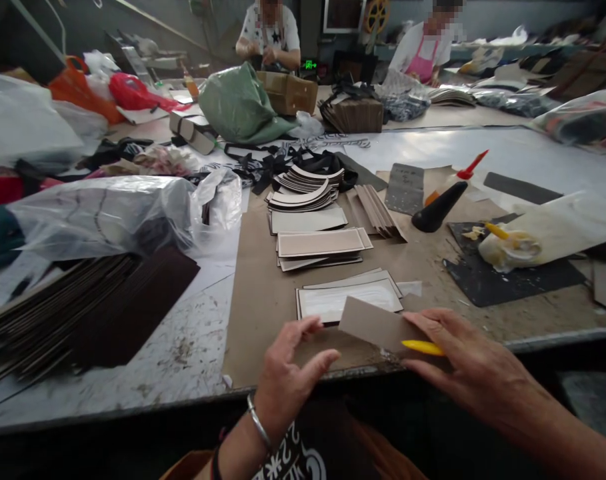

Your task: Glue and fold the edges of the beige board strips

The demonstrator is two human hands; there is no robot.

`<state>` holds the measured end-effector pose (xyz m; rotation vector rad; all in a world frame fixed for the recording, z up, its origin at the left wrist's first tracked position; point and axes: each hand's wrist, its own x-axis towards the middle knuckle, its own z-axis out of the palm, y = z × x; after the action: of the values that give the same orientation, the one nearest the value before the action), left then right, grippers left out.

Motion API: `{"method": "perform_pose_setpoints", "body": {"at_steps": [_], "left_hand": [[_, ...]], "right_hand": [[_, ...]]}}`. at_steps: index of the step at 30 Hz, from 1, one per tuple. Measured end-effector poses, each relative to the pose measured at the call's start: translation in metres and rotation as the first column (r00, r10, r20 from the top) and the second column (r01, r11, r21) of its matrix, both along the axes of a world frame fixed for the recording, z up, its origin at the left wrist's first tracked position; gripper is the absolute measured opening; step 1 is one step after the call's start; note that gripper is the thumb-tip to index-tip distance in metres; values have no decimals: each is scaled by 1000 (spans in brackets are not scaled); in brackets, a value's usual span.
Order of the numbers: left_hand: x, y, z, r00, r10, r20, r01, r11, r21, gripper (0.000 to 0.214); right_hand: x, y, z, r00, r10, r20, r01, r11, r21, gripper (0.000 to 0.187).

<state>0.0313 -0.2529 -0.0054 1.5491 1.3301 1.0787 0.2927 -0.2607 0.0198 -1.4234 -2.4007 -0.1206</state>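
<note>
My left hand [290,367] is at the near edge of the work surface, its thumb and fingers apart and holding nothing. Its fingertips are close to the front corner of a pale, dark-edged rectangular panel [343,304], whose face carries streaky white wet-looking smears. My right hand [465,370] grips a thin grey-beige rectangular card [375,325], tilted over the panel's right front corner. A yellow pointed stick [423,347] is also in that hand, its tip toward the left. Behind the panel lie more stacked rectangular panels [320,243] and curved pieces [303,193].
Dark strips [133,307] are fanned out at left beside clear plastic bags [107,213]. To the right stand a black cone [440,208] and a whitish, glue-smeared container [557,230] lying on its side. Two people [270,37] work across the table.
</note>
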Motion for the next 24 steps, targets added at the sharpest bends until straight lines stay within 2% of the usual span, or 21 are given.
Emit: {"method": "perform_pose_setpoints", "body": {"at_steps": [1, 3, 7, 11, 15, 19, 22, 24], "left_hand": [[-8, 9, -3, 994, 39, -100, -29, 994, 105, 46], [-20, 27, -10, 967, 33, -254, 26, 973, 229, 60], [-30, 52, -23, 891, -117, -438, 228, 950, 211, 65], [-30, 56, -24, 843, -142, -520, 290, 933, 215, 63], [-27, 58, -13, 788, -122, -604, 345, 899, 268, 61], [-26, 57, 8, 734, -136, -665, 432, 849, 304, 66], [-28, 45, 22, 744, -155, -650, 448, 837, 313, 71], [-32, 31, 25, 762, -153, -629, 422, 854, 303, 70]], "right_hand": [[8, 4, -2, 1000, -15, 3, 15, 1000, 1, 42], [21, 13, -3, 999, -40, -8, 39, 999, -18, 44], [31, 22, -3, 994, -81, -80, 75, 994, -79, 43], [33, 23, -3, 990, -107, -89, 99, 991, -85, 43], [38, 22, -3, 989, -124, -81, 118, 990, -75, 42], [44, 20, 0, 984, -157, -82, 153, 987, -55, 43], [48, 19, 5, 981, -173, -85, 173, 985, -9, 44], [51, 17, 8, 979, -180, -90, 183, 983, 21, 45]]}}
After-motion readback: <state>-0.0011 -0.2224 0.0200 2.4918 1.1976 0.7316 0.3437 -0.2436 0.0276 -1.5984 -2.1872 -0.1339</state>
